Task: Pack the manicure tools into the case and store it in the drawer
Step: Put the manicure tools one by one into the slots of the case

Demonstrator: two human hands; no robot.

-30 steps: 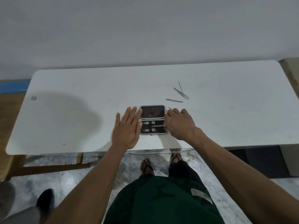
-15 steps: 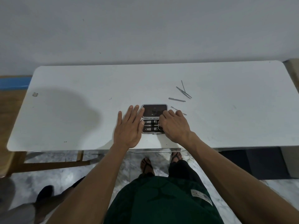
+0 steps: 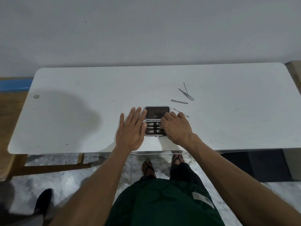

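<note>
1. The right hand is seen curled over the right end of the case's near half, knuckles up; its fingertips are hidden beneath it, so whether a tool is pinched there cannot be told.
2. The left hand is laid flat on the table, fingers straight and together, their tips touching the left edge of the case, which appears to be steadied by it.
3. The case is lying open near the front edge of the table, hinged across its middle: a dark lid half farther away, and a near half in which three clippers are already seated in a row.
4. Just beside the right hand, a thin tool is lying on the table; a flat file is found a little farther off, and a small crossed group of slender tools beyond that.
5. These loose tools are judged to be light, rigid, smooth metal, lying flush with the tabletop. They are best taken at mid-length with a fingertip pinch, or slid to the table edge first, since a flat strip is hard to get a nail under. Pointed ends should be kept away from the fingers.
6. The case is judged light and stiff; once closed it can be gripped across its two long edges. The drawer cannot be made out clearly here.
</note>
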